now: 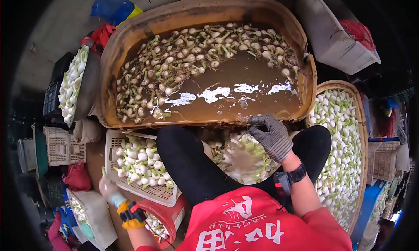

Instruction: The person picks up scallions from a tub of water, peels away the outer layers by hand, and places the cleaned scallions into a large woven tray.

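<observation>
My right hand [271,136], in a grey knitted glove, is at the front rim of a large orange-brown tub [192,120]; its fingers are curled, and what they hold, if anything, is hidden. Many white bulbs [192,50] float in the tub's murky water. At the lower left, my left hand [109,187], in a pale glove, is blurred beside a white plastic basket [166,194] of cleaned bulbs [142,159]. A thin green stem shows at its fingers. Between my knees lies a heap of peelings and leaves [248,157].
A round woven tray [358,120] of white bulbs stands at the right. Below the white basket is a red bucket [174,216] with bulbs. A metal basin [89,83] of bulbs is at the left, and a white bin [323,37] at the upper right.
</observation>
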A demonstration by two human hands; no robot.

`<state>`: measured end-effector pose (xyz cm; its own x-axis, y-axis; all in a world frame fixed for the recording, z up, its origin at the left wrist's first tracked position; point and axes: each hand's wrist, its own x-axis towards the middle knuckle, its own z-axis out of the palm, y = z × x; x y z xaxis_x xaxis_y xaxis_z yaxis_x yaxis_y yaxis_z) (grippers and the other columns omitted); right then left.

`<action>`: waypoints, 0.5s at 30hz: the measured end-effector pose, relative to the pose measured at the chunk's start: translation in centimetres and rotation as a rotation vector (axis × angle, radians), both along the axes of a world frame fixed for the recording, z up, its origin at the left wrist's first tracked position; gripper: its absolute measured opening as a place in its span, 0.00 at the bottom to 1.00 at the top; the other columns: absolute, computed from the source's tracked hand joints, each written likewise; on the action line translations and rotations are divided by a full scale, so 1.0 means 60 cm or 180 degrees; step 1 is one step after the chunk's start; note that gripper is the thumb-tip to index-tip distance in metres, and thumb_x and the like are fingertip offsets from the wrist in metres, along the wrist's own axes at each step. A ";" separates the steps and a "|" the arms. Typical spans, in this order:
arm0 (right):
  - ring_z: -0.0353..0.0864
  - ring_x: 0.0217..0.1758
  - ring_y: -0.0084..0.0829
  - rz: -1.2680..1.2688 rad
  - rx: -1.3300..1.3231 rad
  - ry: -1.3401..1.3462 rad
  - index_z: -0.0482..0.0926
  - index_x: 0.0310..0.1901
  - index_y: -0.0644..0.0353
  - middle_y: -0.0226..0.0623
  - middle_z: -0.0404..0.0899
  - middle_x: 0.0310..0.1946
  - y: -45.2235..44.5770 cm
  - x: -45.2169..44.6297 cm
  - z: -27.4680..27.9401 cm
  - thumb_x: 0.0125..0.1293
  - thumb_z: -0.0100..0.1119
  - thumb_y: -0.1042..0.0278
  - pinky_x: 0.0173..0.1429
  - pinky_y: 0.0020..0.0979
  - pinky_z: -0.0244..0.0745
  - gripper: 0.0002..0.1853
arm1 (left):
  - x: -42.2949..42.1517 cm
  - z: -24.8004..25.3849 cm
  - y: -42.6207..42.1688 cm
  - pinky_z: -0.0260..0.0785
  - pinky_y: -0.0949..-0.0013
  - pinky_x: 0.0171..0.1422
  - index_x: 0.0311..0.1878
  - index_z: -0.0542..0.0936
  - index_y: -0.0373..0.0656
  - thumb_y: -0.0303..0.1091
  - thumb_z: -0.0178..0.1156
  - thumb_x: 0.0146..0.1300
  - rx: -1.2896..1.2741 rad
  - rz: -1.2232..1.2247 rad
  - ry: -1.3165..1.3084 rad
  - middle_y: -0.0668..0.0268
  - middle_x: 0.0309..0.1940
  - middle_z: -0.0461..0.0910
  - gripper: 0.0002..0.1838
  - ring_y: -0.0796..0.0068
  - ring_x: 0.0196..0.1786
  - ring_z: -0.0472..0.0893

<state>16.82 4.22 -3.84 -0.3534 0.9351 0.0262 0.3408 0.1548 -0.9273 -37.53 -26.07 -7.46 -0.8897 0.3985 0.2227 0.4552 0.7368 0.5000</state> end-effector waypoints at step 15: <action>0.83 0.42 0.29 -0.0157 -0.0512 -0.0407 0.82 0.50 0.61 0.39 0.81 0.43 0.041 -0.044 -0.005 0.61 0.67 0.74 0.46 0.28 0.79 0.14 | 0.028 0.010 0.328 0.70 0.66 0.60 0.52 0.81 0.36 0.32 0.55 0.69 -0.0369 -0.2239 -0.0384 0.58 0.48 0.82 0.14 0.65 0.51 0.81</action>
<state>14.17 6.68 -4.13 -0.2980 0.9398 -0.1671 0.4610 -0.0116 -0.8873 -35.84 -6.37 -6.85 -0.4297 0.9010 0.0605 0.7876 0.3412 0.5131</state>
